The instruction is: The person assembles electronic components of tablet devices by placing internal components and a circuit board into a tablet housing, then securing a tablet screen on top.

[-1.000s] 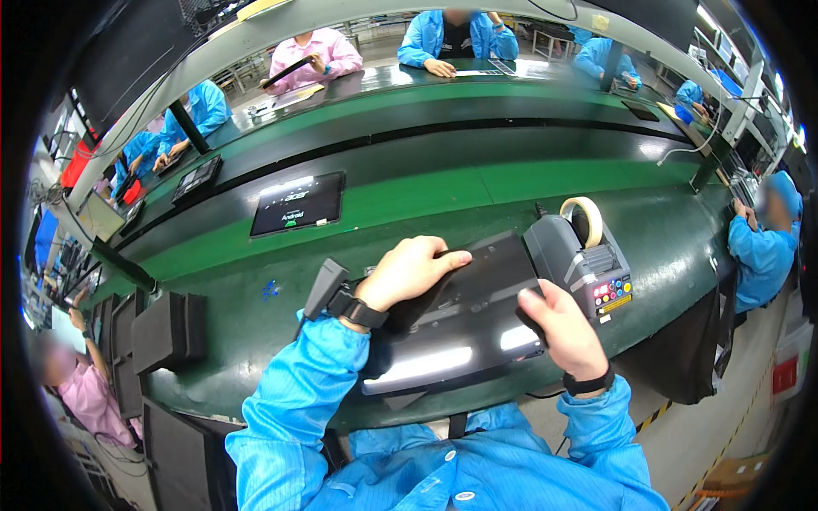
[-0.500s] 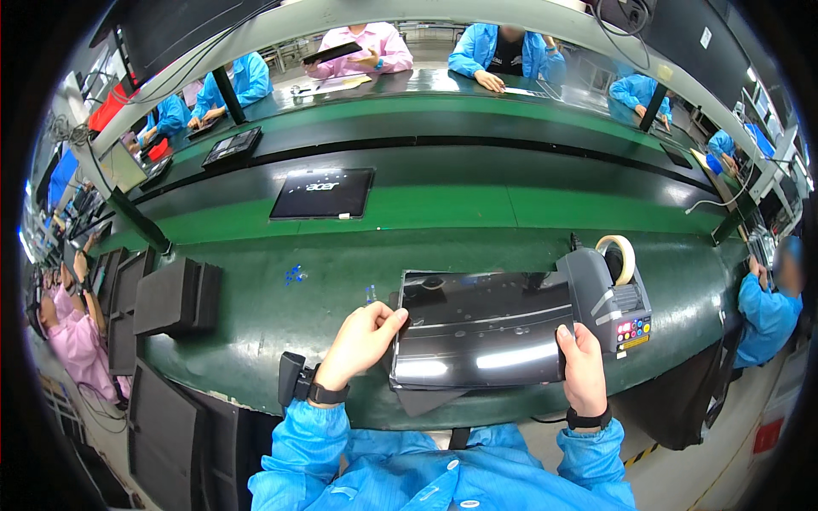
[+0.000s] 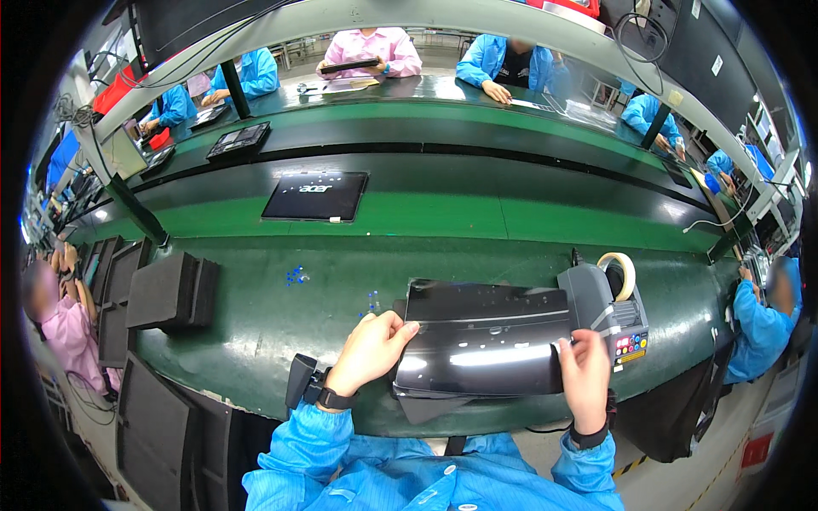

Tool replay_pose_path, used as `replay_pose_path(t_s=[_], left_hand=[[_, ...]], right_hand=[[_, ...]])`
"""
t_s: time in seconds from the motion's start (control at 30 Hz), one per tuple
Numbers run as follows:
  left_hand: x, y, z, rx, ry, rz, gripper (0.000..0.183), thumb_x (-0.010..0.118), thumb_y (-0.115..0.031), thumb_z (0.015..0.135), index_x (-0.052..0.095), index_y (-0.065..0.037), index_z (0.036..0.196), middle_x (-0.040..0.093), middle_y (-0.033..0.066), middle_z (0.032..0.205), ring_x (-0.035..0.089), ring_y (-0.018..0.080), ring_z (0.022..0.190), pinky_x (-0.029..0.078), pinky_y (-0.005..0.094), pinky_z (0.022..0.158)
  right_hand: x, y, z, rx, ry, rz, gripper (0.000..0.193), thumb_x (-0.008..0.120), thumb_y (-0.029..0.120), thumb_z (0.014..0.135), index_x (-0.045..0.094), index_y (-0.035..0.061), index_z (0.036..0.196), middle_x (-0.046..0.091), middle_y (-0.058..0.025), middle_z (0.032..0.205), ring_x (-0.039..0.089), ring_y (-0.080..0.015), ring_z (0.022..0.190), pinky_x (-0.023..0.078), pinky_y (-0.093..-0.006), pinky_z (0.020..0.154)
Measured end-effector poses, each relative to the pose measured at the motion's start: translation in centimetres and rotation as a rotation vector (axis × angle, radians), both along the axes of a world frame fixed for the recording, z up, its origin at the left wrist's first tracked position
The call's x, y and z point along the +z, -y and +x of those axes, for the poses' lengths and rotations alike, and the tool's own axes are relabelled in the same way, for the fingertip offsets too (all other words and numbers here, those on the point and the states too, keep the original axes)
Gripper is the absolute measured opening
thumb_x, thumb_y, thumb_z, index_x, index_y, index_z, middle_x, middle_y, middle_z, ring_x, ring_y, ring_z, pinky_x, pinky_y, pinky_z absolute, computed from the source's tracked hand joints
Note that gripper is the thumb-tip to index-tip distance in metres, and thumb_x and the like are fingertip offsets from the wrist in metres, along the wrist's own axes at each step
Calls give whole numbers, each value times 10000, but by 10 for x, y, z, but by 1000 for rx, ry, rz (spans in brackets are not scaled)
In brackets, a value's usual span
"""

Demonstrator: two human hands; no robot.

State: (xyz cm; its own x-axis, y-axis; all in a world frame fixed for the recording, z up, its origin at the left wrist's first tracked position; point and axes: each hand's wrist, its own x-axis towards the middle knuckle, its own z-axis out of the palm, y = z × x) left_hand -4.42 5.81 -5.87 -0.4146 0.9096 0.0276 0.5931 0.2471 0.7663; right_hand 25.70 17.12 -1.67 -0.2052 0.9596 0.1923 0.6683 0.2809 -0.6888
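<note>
A glossy black display panel lies at a slight tilt in front of me, small specks and bright light streaks on its face. My left hand is closed on its left edge, thumb on top. At the right edge, my right hand pinches the panel's border with thumb and bent fingers; whether a film is also caught there I cannot make out. A dark flat sheet sticks out from beneath the panel's near side.
A grey tape dispenser stands just right of the panel. Small blue bits lie farther left. Black foam blocks and trays are at the left. Another dark screen rests beyond the bench; people sit across and at both sides.
My right fingers have curled inward at the panel's right edge, and the index finger has moved. My left hand still grips the left edge. Across the bench, a person has lowered a dark device.
</note>
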Motion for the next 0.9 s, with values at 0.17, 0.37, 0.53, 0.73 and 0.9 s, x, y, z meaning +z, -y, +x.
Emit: replay_pose_path(t_s=[0.17, 0.37, 0.53, 0.73, 0.9], left_hand=[[9, -3, -5, -47, 223, -61, 336, 634, -310, 888, 588, -8, 748, 504, -12, 581, 439, 66, 547, 355, 276, 468], [19, -5, 1, -76, 325, -7, 316, 657, -279, 872, 552, -17, 729, 477, -22, 589, 408, 58, 571, 351, 256, 493], [5, -6, -1, -74, 386, 55, 328, 665, -298, 868, 564, -11, 748, 516, -4, 621, 433, 69, 590, 384, 260, 520], [5, -8, -3, -76, 423, 32, 326, 646, -306, 880, 582, -6, 772, 536, -9, 642, 450, 67, 604, 397, 253, 539], [-13, -16, -13, 46, 504, 142, 289, 625, -264, 892, 569, -6, 777, 533, -10, 646, 443, 64, 615, 391, 258, 547]], right_hand=[[-26, -18, 3, 17, 72, -4, 296, 686, 244, 831, 597, -37, 803, 585, -158, 672, 581, -294, 606, 463, -392, 595], [-20, -16, 1, 38, -247, -210, 294, 687, 238, 837, 606, -42, 805, 633, -138, 708, 617, -206, 647, 475, -328, 610], [-23, -9, -6, -30, 5, 144, 242, 677, 185, 820, 556, -23, 845, 553, -132, 766, 562, -275, 704, 456, -367, 653], [-50, -3, 6, 16, -122, -91, 371, 665, 292, 854, 547, -56, 908, 633, -182, 730, 626, -287, 645, 484, -391, 593], [-33, 7, -14, -24, 109, -62, 332, 663, 265, 868, 528, -37, 878, 610, -126, 665, 589, -170, 607, 459, -332, 549]])
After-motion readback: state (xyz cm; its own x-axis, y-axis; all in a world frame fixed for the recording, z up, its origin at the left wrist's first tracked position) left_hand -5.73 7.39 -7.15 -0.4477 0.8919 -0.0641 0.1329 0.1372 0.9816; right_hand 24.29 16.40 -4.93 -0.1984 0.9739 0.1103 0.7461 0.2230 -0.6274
